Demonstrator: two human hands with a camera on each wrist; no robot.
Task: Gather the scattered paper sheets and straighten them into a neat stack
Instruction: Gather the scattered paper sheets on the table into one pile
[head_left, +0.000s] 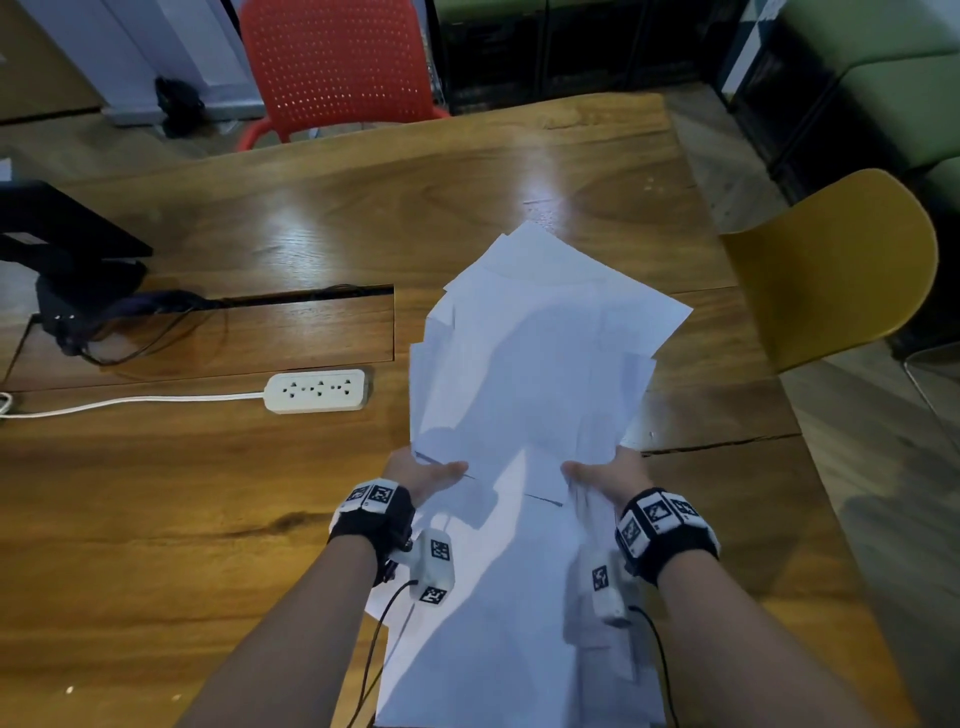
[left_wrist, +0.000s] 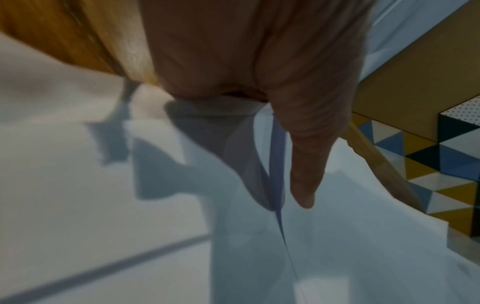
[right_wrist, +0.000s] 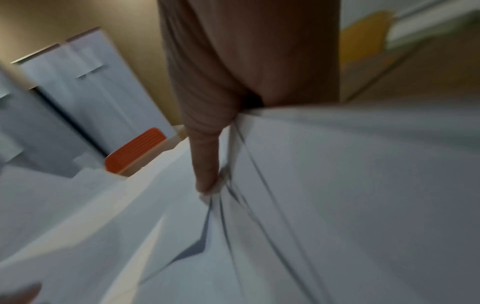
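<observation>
Gripping the fanned bundle of white paper sheets at its near corners, the left hand and right hand each pinch an edge. Judging by the skewed far corners, loose sheets could slip out beyond the fingers onto the glossy brown wooden table.

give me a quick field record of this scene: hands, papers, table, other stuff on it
left hand: grips the near left edge of the paper sheets, thumb on top
right hand: grips the near right edge, thumb on top
paper sheets: white, fanned and uneven, far corners misaligned; not yet a neat stack
loose sheets: more white paper lying between the forearms
table: wooden, glossy
power strip: white, left of the sheets, apart from them
chairs: red chair at far side, yellow chair at right
</observation>
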